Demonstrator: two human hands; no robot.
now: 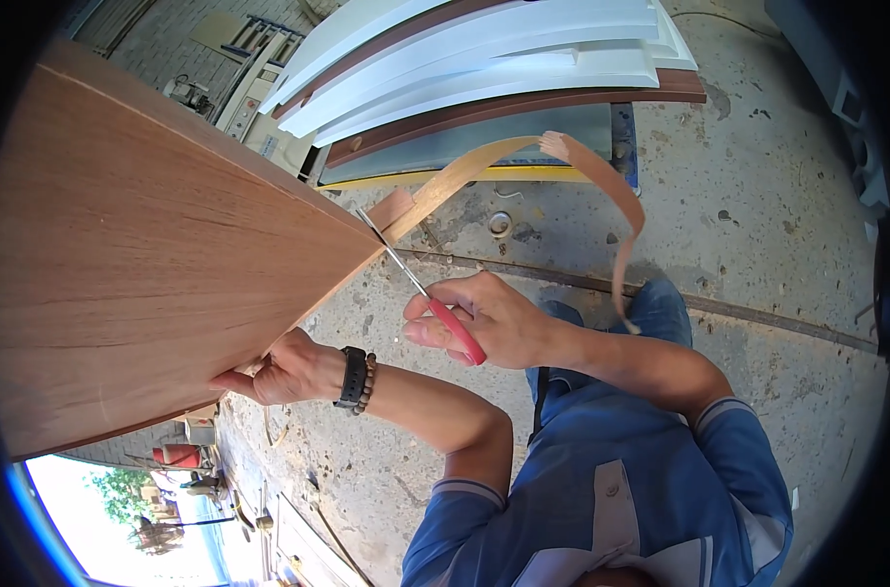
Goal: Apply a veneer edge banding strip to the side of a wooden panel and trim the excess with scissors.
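My right hand [489,318] holds red-handled scissors [452,325], their metal blades pointing up and left at the corner of a large brown wooden panel [161,264]. From that corner a thin veneer strip [450,186] runs off, arches over and hangs down to the right, clear of my hand. The blades lie across the strip's root at the corner; whether they are parted I cannot tell. My left hand [286,372], with a black watch and a bead bracelet on its wrist, grips the panel's lower edge. Its thumb presses against the panel and the other fingers are partly hidden.
Long white and brown boards [484,73] lie stacked beyond the panel, on a low support with a yellow edge. A roll of tape [501,224] rests on the stained concrete floor. A metal floor track [738,311] crosses at right, and machinery [254,98] stands far left.
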